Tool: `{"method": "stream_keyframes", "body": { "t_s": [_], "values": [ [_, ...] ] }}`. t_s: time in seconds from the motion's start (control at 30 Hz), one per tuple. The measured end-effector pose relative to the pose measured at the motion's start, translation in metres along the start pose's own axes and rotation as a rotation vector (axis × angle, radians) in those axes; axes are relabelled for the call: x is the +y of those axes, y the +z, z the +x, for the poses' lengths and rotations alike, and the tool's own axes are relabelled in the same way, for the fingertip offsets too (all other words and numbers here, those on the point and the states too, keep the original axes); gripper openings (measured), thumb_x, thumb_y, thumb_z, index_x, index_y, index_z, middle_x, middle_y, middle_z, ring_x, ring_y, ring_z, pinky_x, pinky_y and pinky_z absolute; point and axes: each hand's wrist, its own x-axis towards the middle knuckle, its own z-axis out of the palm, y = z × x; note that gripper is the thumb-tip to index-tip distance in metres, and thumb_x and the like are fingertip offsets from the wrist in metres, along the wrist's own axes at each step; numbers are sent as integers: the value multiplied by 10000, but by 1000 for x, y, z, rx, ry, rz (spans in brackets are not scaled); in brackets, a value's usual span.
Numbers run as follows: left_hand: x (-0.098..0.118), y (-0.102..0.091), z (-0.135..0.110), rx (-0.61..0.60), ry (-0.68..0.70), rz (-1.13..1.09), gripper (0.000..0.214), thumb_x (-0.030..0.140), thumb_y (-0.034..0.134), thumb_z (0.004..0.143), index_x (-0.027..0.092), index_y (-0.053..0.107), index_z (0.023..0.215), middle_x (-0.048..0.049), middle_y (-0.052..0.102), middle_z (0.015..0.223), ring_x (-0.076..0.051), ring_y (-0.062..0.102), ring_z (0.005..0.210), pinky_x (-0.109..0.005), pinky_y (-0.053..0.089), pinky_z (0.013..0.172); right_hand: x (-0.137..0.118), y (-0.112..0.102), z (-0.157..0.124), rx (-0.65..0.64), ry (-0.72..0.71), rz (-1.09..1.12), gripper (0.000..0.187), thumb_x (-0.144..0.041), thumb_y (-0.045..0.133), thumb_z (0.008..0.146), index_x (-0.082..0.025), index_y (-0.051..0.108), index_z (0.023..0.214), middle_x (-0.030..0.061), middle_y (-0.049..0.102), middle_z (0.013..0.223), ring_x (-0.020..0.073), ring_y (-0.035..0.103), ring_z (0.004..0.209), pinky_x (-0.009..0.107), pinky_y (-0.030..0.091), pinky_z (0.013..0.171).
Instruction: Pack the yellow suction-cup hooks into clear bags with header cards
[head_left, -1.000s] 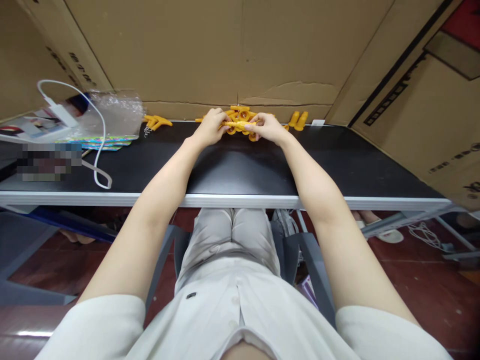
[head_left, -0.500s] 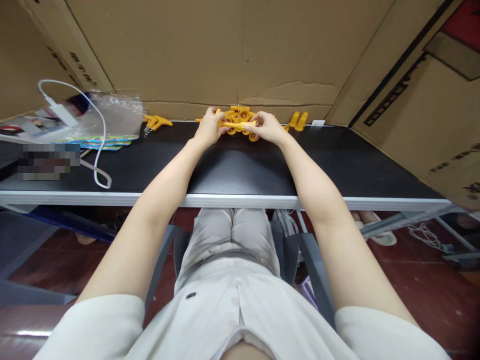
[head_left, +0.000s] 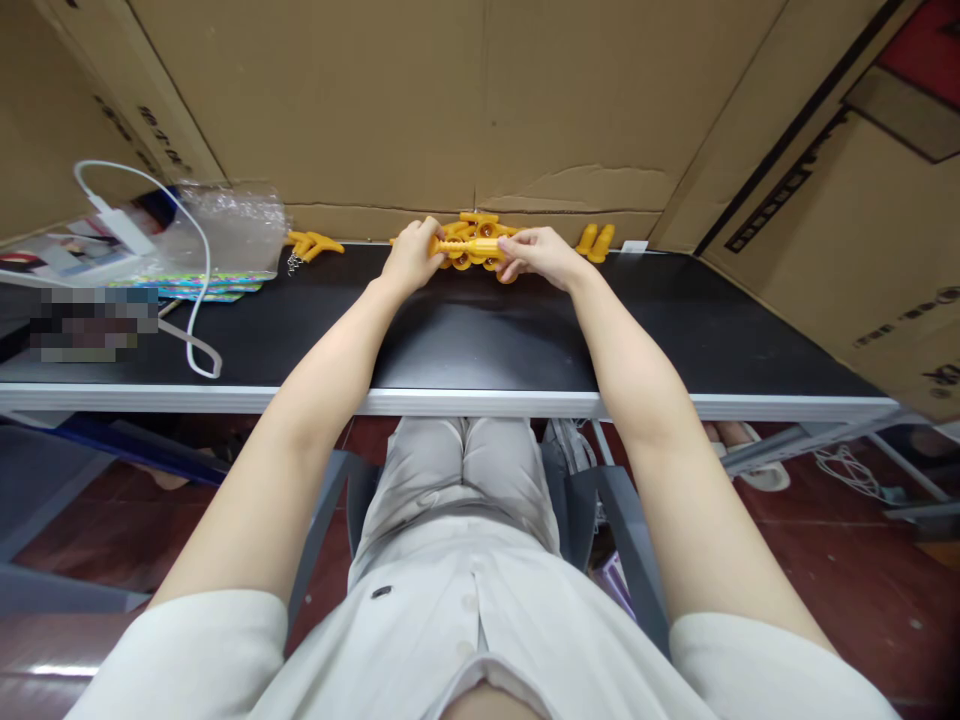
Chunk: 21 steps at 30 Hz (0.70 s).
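Observation:
A long yellow plastic piece (head_left: 486,246) with a thin ribbed shaft and a thicker right end lies level between my hands. My left hand (head_left: 412,256) is closed around its thin left end. At the thick end, the thumb and fingers of my right hand (head_left: 541,254) pinch the tip. Behind and below the piece is a pile of yellow plastic parts (head_left: 480,217), some with round open ends, partly hidden by my hands. Two stubby yellow parts (head_left: 602,243) stand to the right of my right hand.
Yellow hooked parts with small metal springs (head_left: 315,244) lie left on the black tabletop (head_left: 480,345). Further left are a clear plastic bag (head_left: 232,225) and a white cable (head_left: 202,300). A cardboard wall (head_left: 480,110) closes off the back, and a small white tag (head_left: 634,247) lies at right.
My right hand has shifted slightly right along the yellow piece, so more of its thick end shows. My left hand has moved slightly left, still holding the thin end.

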Motion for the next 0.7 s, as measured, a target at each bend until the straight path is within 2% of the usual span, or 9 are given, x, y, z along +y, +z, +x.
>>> {"method": "stream_keyframes", "body": {
  "t_s": [0.1,0.17,0.27,0.33,0.43,0.5,0.53,0.6,0.7],
  "values": [
    [6,-2,-1,-7,11,1,285,233,723,930,244,697,1214,-125,741,1144,-376,708,1179,-555,551,1140,-1,4,1,10,91,-18,640,-813,679,979,-177,705,907,63,702,636,190,706,555,267,575,540],
    [11,-3,-2,-17,1,2,307,207,709,913,241,700,1218,-125,748,1141,-380,712,1179,-564,553,1138,0,7,3,28,145,-35,756,-892,548,992,-161,729,922,62,662,570,198,680,505,264,537,484],
    [17,-5,-2,-53,-58,25,325,178,707,896,226,703,1217,-139,756,1169,-395,714,1200,-585,541,1149,-1,6,1,-18,183,-12,797,-921,524,978,-153,734,1012,56,667,579,184,663,472,247,514,449],
    [18,-5,-1,-71,-97,45,321,159,717,890,217,705,1205,-145,756,1186,-398,711,1217,-582,529,1164,-4,3,-4,-63,180,30,690,-846,648,975,-166,704,1075,50,709,647,170,680,490,233,528,461],
    [14,-4,0,-70,-109,51,299,146,736,884,217,702,1173,-140,755,1173,-391,709,1217,-568,524,1171,-8,-2,-11,-79,136,80,441,-526,884,964,-187,653,1127,36,771,780,142,713,563,213,573,538],
    [11,-2,1,-57,-92,39,291,151,741,883,223,697,1161,-132,753,1155,-386,710,1205,-570,526,1168,-7,-3,-11,-70,107,82,364,-367,922,952,-189,647,1111,27,782,806,122,700,577,206,580,565],
    [10,-2,1,-50,-79,33,289,154,740,883,225,694,1159,-130,751,1150,-385,711,1199,-571,527,1166,-6,-3,-10,-68,99,76,339,-365,911,963,-186,654,1091,28,779,795,118,687,571,207,575,561],
    [8,-1,1,-37,-52,24,286,156,732,884,225,690,1158,-130,746,1148,-382,710,1192,-568,528,1164,1,-3,-4,-70,92,57,370,-507,841,1006,-178,676,1037,43,757,739,122,653,540,216,553,525],
    [8,0,1,-12,-20,-2,279,179,734,898,232,686,1167,-126,738,1136,-379,698,1209,-552,525,1167,12,-1,8,-52,97,29,660,-829,619,1010,-176,708,992,57,700,646,124,578,468,235,523,461]
  ]
}}
